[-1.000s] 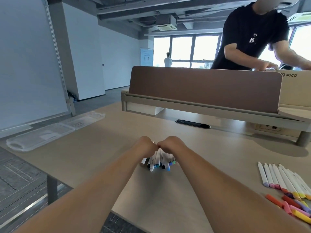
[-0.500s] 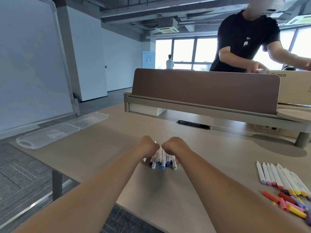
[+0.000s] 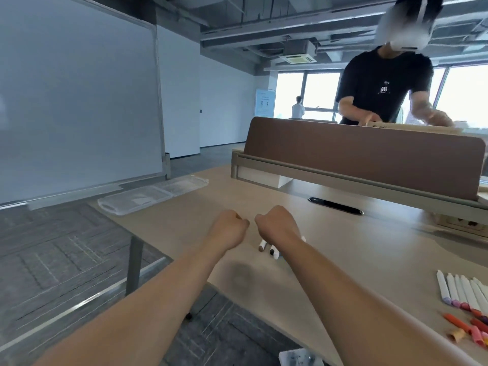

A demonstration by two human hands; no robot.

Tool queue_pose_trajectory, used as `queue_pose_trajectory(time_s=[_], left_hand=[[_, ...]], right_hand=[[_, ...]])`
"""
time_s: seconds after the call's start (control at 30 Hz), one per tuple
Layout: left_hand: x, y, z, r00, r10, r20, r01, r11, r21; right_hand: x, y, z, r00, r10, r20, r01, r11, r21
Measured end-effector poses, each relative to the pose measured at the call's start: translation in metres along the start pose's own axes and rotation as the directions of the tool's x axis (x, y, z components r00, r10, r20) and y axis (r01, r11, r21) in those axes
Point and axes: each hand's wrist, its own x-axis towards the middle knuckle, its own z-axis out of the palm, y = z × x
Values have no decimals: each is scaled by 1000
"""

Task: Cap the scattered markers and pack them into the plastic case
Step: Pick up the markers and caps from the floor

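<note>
A whiteboard (image 3: pixel 79 101) stands left — behind the brown divider (image 3: pixel 364 157) stands a person in black (image 3: pixel 383 85).

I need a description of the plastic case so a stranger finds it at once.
Find the big whiteboard on the left. By its lower edge, on the far left corner of the table, lies the plastic case. It alone is clear, opened into two halves, unlike the coloured markers.
</note>
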Motion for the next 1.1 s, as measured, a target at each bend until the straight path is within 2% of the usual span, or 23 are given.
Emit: queue_pose_trajectory(time_s=[0.2, 0.33, 0.5, 0.63, 0.77, 1.1], left_hand=[[-41, -62, -85, 987, -90, -134, 88, 996, -23], [-76, -131, -139, 954, -166, -248, 159, 986, -50], [-125, -250, -183, 892, -353, -282, 360, 932, -29], [-162, -346, -189, 840, -471, -269, 488, 873, -6], [-184, -440, -177, 794, -575, -196, 590, 807, 26], [-174, -635, -101, 739, -669, -80, 665, 707, 240]], right_hand=[[-54, -68, 73, 957, -252, 146, 255, 967, 1], [-100, -105, 134, 932, -316, 177, 303, 948, 97], [-150, -123, 245, 854, -387, 348, 339, 921, 193], [-186, -104, 344, 788, -331, 519, 286, 943, 168], [-217, -64, 436, 719, -224, 657, 203, 973, 109], [-226, 48, 627, 657, 38, 753, 96, 986, -133]])
